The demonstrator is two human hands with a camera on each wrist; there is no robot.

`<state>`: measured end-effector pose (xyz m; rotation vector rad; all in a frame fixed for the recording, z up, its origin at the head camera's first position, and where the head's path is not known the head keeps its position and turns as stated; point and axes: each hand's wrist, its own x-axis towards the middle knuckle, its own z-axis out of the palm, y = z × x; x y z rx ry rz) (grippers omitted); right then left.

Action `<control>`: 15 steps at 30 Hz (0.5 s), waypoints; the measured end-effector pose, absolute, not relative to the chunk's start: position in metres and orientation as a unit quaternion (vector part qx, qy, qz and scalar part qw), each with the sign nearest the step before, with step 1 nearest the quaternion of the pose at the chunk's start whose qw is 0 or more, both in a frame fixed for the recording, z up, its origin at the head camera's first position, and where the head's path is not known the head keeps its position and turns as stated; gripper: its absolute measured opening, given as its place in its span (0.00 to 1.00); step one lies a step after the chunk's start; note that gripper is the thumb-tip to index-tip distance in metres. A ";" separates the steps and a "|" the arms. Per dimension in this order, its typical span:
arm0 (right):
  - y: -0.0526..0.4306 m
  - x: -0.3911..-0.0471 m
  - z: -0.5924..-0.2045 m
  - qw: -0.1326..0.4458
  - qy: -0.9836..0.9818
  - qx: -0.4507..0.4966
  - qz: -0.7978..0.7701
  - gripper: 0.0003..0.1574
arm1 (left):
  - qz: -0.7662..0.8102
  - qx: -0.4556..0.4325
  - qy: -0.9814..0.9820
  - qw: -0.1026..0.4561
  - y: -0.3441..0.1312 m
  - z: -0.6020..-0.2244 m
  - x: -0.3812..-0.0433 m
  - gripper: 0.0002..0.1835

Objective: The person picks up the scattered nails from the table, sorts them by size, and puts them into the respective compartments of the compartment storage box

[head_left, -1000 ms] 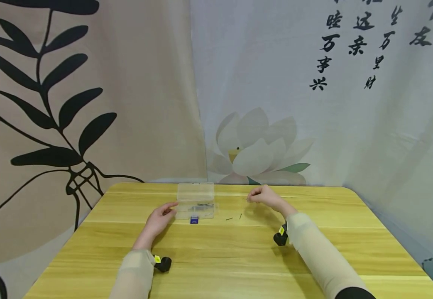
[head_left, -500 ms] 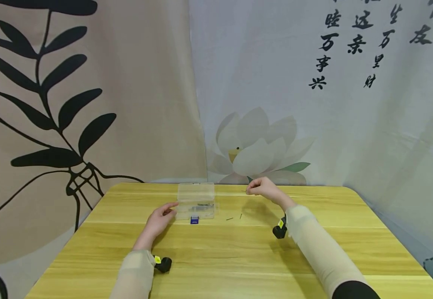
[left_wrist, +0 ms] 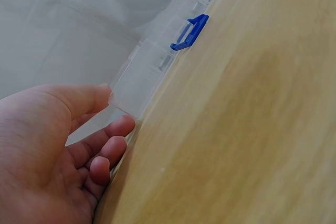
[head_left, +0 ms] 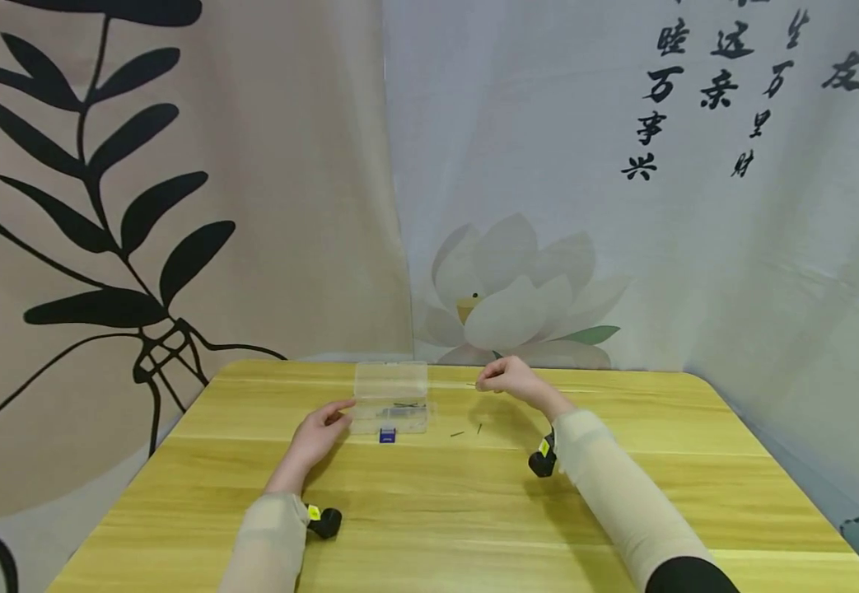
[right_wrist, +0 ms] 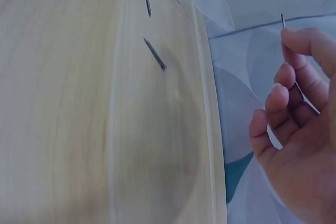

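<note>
A clear plastic box point(head_left: 364, 427) stands at the back of the table, lid point(head_left: 390, 380) raised and blue latch point(left_wrist: 190, 32) hanging at its front. Some dark nails show inside it. My left hand point(head_left: 315, 434) holds the box by its left end, thumb and fingertips at the corner in the left wrist view. To the right of the box, raised above the tabletop, my right hand point(head_left: 512, 379) pinches a nail point(right_wrist: 283, 20) between thumb and forefinger, its tip sticking out. Two more nails, one point(right_wrist: 147, 1) and another point(right_wrist: 154, 54), lie on the wood between box and hand.
The wooden table point(head_left: 429, 511) ends just behind the box, where a printed cloth backdrop point(head_left: 310, 206) hangs. Each wrist carries a small black camera, such as the left one point(head_left: 325, 524) and the right one point(head_left: 542, 464).
My right hand has lifted off the tabletop with the nail and then shifted left towards the box. The left hand and the two loose nails have kept their places.
</note>
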<state>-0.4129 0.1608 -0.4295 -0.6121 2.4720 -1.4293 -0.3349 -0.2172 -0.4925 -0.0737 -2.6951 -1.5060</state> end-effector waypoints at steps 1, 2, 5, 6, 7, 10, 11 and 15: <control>0.158 -0.413 -0.429 0.113 0.840 -0.209 -0.488 0.07 | -0.488 -0.024 -0.872 0.027 -0.218 -0.492 -0.335 0.20; 0.155 -0.413 -0.429 0.115 0.839 -0.211 -0.489 0.08 | -0.489 -0.024 -0.872 0.026 -0.218 -0.492 -0.335 0.20; 0.146 -0.412 -0.429 0.121 0.836 -0.217 -0.489 0.08 | -0.490 -0.025 -0.871 0.025 -0.219 -0.492 -0.335 0.20; 0.143 -0.412 -0.429 0.122 0.836 -0.218 -0.488 0.09 | -0.491 -0.024 -0.871 0.025 -0.219 -0.492 -0.334 0.20; 0.139 -0.413 -0.429 0.124 0.837 -0.219 -0.486 0.09 | -0.491 -0.025 -0.870 0.025 -0.219 -0.491 -0.334 0.20; 0.129 -0.413 -0.431 0.126 0.839 -0.225 -0.478 0.11 | -0.493 -0.025 -0.870 0.023 -0.219 -0.490 -0.333 0.20; 0.126 -0.413 -0.432 0.126 0.840 -0.230 -0.475 0.11 | -0.493 -0.025 -0.870 0.022 -0.219 -0.490 -0.333 0.20; 0.113 -0.412 -0.436 0.125 0.841 -0.252 -0.462 0.12 | -0.493 -0.026 -0.869 0.023 -0.218 -0.489 -0.331 0.20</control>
